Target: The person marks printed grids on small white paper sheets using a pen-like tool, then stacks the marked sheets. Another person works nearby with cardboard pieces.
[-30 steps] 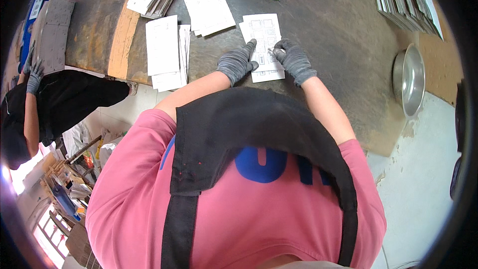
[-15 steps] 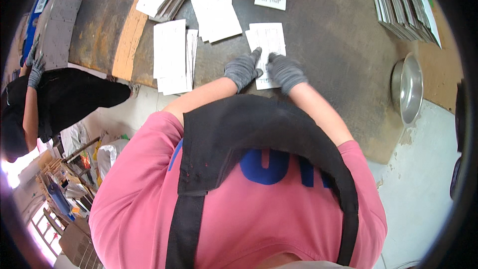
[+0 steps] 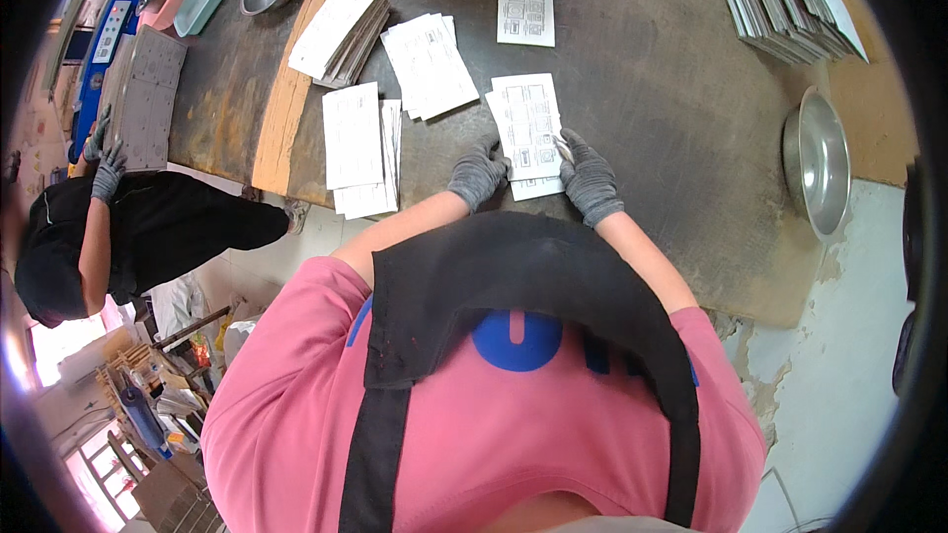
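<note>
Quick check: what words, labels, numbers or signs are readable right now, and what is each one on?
Sheets between the left hand and right hand: boxed print, too small to read.
Single sheet beyond: boxed print, too small.
Paper piles at left: faint print, too small.
Pink shirt: large blue letters, partly covered by the black apron; not copied out.
Pale panel, upper left: marks too small.
</note>
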### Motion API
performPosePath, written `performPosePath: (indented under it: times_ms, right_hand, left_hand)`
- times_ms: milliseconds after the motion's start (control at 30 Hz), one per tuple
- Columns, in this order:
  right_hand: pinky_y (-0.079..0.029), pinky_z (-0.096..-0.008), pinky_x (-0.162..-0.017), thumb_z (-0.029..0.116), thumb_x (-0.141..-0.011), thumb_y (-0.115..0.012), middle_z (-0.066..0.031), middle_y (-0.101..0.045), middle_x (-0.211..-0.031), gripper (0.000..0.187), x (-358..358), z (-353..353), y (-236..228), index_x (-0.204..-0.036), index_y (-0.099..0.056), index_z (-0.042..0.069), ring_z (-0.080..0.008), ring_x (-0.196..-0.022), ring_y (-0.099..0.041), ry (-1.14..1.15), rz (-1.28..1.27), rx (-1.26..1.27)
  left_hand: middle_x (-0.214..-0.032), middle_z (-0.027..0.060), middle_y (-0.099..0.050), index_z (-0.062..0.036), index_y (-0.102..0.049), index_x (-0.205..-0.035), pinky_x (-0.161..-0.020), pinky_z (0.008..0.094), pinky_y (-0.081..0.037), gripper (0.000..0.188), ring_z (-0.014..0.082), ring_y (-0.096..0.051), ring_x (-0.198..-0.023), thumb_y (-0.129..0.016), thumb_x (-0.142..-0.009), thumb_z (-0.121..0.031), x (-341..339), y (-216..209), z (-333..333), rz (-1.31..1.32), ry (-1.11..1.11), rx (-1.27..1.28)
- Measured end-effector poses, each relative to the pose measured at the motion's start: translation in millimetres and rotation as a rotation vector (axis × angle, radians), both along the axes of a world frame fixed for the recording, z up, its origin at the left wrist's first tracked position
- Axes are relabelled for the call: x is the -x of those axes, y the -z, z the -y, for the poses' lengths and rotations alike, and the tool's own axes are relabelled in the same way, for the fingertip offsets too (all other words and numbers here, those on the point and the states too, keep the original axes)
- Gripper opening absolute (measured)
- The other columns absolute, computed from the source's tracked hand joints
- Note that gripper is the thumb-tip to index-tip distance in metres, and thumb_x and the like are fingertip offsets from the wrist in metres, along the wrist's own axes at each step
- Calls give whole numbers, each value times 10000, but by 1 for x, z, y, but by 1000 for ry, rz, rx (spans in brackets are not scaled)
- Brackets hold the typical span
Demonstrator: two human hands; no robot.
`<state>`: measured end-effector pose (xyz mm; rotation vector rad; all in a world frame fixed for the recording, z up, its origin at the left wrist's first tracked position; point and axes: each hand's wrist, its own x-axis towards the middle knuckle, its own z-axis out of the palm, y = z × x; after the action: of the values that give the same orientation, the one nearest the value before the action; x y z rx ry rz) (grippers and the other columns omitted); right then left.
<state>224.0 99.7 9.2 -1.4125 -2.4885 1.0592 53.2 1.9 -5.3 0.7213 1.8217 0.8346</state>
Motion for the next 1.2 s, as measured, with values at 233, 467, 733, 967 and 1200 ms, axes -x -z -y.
performPosePath:
  times_ms: [233, 467, 733, 967, 1200]
  right_hand:
    - [-424, -399, -817, 126, -763, -507, -180, -565, -1029, 459, -3, 0, 3, -1217, -440, 126, -317, -922, -550, -175, 139, -20]
    - [-433, -388, -788, 166, -758, -544, -212, -580, -962, 343, -21, -5, 21, -1052, -477, 3, -331, -914, -567, 246, -215, 239]
    - [-430, -355, -816, 179, -726, -585, -199, -557, -1006, 379, -34, 17, 20, -1065, -531, 18, -295, -916, -558, -78, -211, 437]
    - [-428, -288, -809, 275, -767, -633, -108, -597, -1026, 364, -31, 17, -15, -1060, -580, 65, -163, -938, -553, -145, -284, 641]
    - [-449, -348, -751, 399, -752, -610, -203, -604, -899, 493, -10, -18, -4, -1015, -561, -15, -291, -845, -589, 144, -20, 305]
  left_hand:
    - [-840, 104, -606, 45, -533, -1014, -514, 254, -469, 350, 141, -557, -603, -636, -772, -186, -3, -22, -6, 146, -91, 108]
    - [-888, 126, -616, 36, -552, -985, -721, 280, -454, 303, 170, -563, -759, -604, -780, -180, 31, -39, -39, 6, -124, -109]
    - [-1063, 158, -561, 31, -438, -1185, -770, 291, -451, 530, 205, -553, -896, -628, -780, -253, 89, -34, -103, -371, -56, -205]
    - [-1115, 183, -510, -61, -471, -1193, -908, 350, -385, 548, 317, -482, -1047, -664, -721, -260, 27, -25, -3, -564, 517, -158]
    - [-1278, 132, -387, -141, -422, -1263, -946, 366, -345, 668, 274, -404, -1152, -642, -698, -420, 8, -26, 8, -820, 768, -29]
